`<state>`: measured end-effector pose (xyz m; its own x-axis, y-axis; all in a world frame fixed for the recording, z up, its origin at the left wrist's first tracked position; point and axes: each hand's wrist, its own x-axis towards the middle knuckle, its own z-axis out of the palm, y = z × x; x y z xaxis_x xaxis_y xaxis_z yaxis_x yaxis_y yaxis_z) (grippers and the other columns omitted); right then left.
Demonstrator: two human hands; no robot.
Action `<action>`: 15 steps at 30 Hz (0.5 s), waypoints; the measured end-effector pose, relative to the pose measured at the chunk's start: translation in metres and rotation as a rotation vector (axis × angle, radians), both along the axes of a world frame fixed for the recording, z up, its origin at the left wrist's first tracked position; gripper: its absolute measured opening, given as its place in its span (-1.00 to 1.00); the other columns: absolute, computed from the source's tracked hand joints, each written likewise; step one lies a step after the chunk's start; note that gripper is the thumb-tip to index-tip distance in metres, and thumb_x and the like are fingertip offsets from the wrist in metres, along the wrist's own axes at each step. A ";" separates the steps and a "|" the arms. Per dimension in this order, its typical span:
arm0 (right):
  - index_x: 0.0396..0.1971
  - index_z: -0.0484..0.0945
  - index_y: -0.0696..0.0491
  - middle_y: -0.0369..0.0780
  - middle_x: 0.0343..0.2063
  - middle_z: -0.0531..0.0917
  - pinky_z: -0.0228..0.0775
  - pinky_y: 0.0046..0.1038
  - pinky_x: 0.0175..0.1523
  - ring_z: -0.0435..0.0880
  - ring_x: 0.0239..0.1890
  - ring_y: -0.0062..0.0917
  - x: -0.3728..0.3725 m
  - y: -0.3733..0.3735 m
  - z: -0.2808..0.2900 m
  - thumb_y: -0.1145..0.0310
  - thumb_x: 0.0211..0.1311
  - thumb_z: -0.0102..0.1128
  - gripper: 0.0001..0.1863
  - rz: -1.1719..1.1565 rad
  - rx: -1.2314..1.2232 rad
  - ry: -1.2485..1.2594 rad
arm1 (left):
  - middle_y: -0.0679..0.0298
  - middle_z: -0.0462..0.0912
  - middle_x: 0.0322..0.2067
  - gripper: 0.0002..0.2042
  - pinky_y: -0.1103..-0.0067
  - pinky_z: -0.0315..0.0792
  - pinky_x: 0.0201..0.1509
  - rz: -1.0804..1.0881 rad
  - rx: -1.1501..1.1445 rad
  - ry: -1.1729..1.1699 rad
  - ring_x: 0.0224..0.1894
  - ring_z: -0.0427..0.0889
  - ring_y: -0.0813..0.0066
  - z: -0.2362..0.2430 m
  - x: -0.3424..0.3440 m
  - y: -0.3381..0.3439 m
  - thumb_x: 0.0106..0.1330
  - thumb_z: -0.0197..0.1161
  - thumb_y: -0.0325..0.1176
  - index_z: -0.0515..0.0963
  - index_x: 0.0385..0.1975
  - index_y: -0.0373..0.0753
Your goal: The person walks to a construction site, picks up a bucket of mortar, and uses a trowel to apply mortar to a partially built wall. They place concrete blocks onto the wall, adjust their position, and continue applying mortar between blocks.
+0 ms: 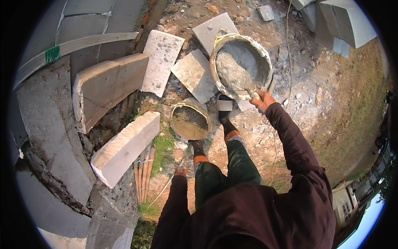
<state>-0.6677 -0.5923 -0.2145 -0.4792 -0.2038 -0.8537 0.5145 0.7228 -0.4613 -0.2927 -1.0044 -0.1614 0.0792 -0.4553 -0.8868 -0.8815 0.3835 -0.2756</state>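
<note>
My right hand (264, 101) is closed around the handle of a mortar-caked trowel (251, 89) at the near right rim of a large round tub (268, 58). Wet grey mortar (232, 70) is heaped inside, and the trowel's blade is hard to make out against it. Low by my left leg, my left hand (180, 171) is closed on a thin pale stick-like thing (162, 190), whose kind I cannot make out. A smaller bucket (203, 108) with brownish contents stands in front of my feet, left of the large tub.
Pale flat blocks (161, 62) lie around the tub. One long block (126, 149) leans at the left, beside bundled wooden poles (144, 172). A block wall (78, 31) with a wooden batten (91, 40) rises at far left. A cord (289, 54) crosses the rubble-strewn ground; more blocks (346, 20) stand far right.
</note>
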 end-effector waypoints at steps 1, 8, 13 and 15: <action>-0.17 0.44 0.20 0.09 -0.36 0.57 0.37 -0.30 -0.14 0.57 -0.27 -0.11 0.007 0.005 0.001 0.09 -0.13 0.10 -0.45 -0.069 0.013 0.025 | -0.06 0.38 0.03 -0.37 0.38 0.30 0.09 0.018 -0.015 -0.053 0.07 0.39 0.08 0.014 -0.005 0.004 0.16 0.09 0.06 0.27 0.11 -0.30; -0.13 0.30 0.12 0.06 -0.23 0.51 0.39 -0.22 -0.14 0.56 -0.23 -0.08 -0.035 -0.021 0.005 0.32 0.09 -0.04 -0.67 0.248 0.535 0.308 | -0.04 0.37 0.06 -0.39 0.40 0.28 0.09 0.155 0.068 0.077 0.08 0.39 0.15 0.053 0.021 0.025 0.18 0.09 0.03 0.26 0.11 -0.30; -0.10 0.33 0.16 0.02 -0.18 0.51 0.44 -0.26 -0.15 0.58 -0.20 -0.17 -0.018 -0.087 -0.023 0.38 0.21 -0.21 -0.70 0.454 0.552 0.272 | -0.04 0.37 0.05 -0.36 0.40 0.27 0.10 0.182 0.113 0.112 0.09 0.38 0.15 0.056 0.011 0.026 0.16 0.09 0.06 0.28 0.10 -0.31; -0.09 0.33 0.16 0.02 -0.18 0.52 0.43 -0.26 -0.14 0.57 -0.19 -0.16 -0.006 -0.091 -0.017 0.36 0.16 -0.12 -0.68 0.546 0.472 0.260 | -0.05 0.37 0.05 -0.29 0.41 0.28 0.09 0.092 0.128 0.182 0.09 0.38 0.15 0.045 0.023 0.014 0.12 0.04 0.18 0.28 0.10 -0.32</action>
<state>-0.6740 -0.6832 -0.2312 -0.6126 -0.1111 -0.7825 -0.0549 0.9937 -0.0981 -0.2701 -0.9906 -0.1163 -0.0515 -0.3361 -0.9404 -0.9450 0.3210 -0.0629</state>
